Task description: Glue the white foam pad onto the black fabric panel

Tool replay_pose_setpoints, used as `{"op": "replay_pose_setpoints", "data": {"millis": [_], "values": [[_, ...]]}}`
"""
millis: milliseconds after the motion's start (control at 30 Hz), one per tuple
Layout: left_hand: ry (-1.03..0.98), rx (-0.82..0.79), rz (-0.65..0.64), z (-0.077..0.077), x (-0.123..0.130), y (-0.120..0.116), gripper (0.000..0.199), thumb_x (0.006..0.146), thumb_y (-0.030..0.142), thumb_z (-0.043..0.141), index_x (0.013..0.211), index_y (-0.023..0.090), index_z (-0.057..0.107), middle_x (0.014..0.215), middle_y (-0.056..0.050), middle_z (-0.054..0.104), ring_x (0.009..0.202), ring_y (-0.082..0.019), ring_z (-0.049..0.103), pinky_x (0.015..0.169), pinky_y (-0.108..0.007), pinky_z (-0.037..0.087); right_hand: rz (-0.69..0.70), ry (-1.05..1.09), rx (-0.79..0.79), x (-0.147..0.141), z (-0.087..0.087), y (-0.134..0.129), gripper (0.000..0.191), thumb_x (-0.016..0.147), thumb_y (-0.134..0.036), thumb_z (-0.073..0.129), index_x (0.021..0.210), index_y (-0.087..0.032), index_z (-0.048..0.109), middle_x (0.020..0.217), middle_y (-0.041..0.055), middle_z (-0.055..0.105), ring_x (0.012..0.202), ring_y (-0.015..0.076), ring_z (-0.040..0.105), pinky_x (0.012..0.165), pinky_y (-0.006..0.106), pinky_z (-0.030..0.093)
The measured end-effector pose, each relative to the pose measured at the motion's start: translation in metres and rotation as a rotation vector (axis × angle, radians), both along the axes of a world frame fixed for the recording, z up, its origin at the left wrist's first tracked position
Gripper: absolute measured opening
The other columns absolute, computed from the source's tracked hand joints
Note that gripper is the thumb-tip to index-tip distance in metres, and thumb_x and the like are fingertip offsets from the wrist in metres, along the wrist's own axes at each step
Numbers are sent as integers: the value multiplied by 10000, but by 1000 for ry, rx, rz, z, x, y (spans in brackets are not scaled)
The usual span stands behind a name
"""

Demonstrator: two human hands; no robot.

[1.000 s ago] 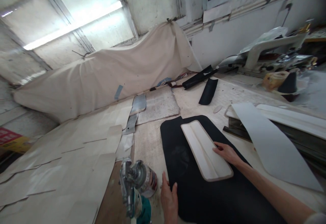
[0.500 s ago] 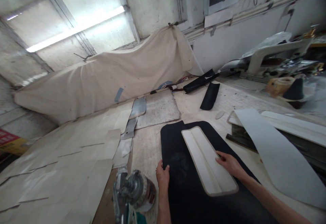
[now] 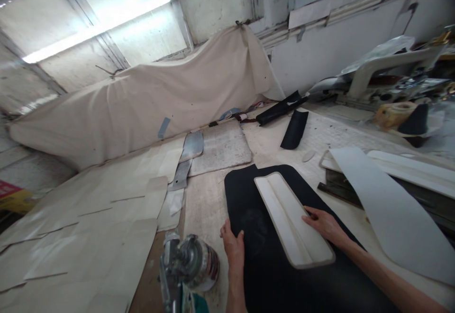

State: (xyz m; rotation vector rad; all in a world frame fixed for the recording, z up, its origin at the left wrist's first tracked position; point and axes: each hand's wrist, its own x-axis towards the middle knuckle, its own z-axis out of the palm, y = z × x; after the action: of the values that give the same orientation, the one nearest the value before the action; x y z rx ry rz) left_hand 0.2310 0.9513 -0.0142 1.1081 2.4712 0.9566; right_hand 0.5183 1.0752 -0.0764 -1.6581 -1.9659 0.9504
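Right hand (image 3: 327, 226), grip closed on pale panel (image 3: 288, 218); left hand (image 3: 234, 247) at left edge of black sheet (image 3: 261, 272), grip unclear

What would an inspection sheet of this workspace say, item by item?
Surface: pale worktable, specked and stained.
Work pieces: white panel lying on black sheet.
Clutter: apparent spray gun left of the sheet; black strip beyond it; pale strip at right.
Hands: left hand at the sheet's left edge, thumb spread; right hand touching the panel's right edge.
Cables: apparent thin cord on the wall.
Surroundings: draped beige cloth behind; apparent sewing machine, far right.
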Motion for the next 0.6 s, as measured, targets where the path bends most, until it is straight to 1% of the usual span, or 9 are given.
{"op": "replay_pose_setpoints", "data": {"millis": [67, 167, 233, 300, 400, 433, 500, 567, 600], "values": [[112, 27, -46, 4, 11, -2, 562, 735, 127, 521, 1283, 90, 401, 1378, -177, 354, 1283, -275, 325, 1084, -391, 263, 7, -29, 7, -2, 0, -1, 624, 761, -460, 421, 1192, -27, 549, 785, 77, 645, 740, 231, 597, 693, 322, 451], [282, 18, -230, 5, 31, -2, 511, 778, 147, 458, 1286, 137, 411, 1380, -121, 371, 1291, -259, 308, 1089, -396, 266, 28, -75, 38, -4, 1, -5, 593, 807, -447, 384, 1213, -39, 527, 807, 80, 648, 758, 229, 603, 695, 322, 458], [340, -34, -355, 0, 42, -1, 509, 790, 185, 454, 1294, 138, 403, 1385, -97, 389, 1315, -261, 268, 1099, -419, 252, 60, -110, 76, -2, 3, -7, 542, 846, -419, 340, 1221, -72, 522, 832, 81, 652, 790, 235, 605, 715, 330, 460], [376, -98, -445, -7, 47, 2, 535, 799, 266, 464, 1314, 149, 374, 1416, -78, 360, 1344, -277, 202, 1113, -497, 181, 99, -152, 132, 2, 10, -9, 480, 865, -368, 316, 1182, -98, 554, 891, 102, 650, 872, 257, 594, 790, 358, 444], [384, -173, -533, -16, 45, 5, 576, 805, 402, 460, 1327, 185, 350, 1433, -61, 329, 1351, -277, 188, 1103, -574, 99, 79, -238, 237, 2, 25, -9, 472, 869, -309, 294, 1145, -34, 560, 976, 198, 606, 972, 339, 536, 885, 472, 371], [378, -185, -549, -17, 44, 6, 586, 806, 431, 452, 1332, 197, 341, 1436, -56, 321, 1352, -269, 188, 1103, -574, 94, 65, -259, 269, -4, 31, -10, 484, 876, -312, 286, 1167, -15, 536, 988, 217, 588, 968, 351, 527, 883, 492, 362], [376, -197, -571, -17, 41, 7, 601, 807, 464, 442, 1342, 218, 320, 1441, -42, 302, 1355, -256, 182, 1103, -572, 95, 69, -269, 324, -28, 41, -14, 510, 897, -365, 292, 1232, -25, 473, 1049, 213, 557, 978, 332, 514, 880, 467, 373], [379, -219, -592, -13, 39, 8, 596, 805, 463, 446, 1342, 241, 315, 1443, -31, 289, 1356, -252, 179, 1097, -584, 92, 119, -267, 353, -63, 49, -23, 548, 889, -435, 369, 1273, -50, 431, 1187, 195, 492, 1069, 305, 463, 913, 406, 369], [378, -236, -606, -12, 38, 9, 591, 803, 457, 451, 1340, 251, 316, 1444, -26, 285, 1356, -251, 180, 1093, -591, 92, 147, -282, 355, -81, 52, -29, 576, 869, -442, 426, 1284, -42, 414, 1249, 200, 444, 1105, 313, 431, 923, 405, 360]]}}
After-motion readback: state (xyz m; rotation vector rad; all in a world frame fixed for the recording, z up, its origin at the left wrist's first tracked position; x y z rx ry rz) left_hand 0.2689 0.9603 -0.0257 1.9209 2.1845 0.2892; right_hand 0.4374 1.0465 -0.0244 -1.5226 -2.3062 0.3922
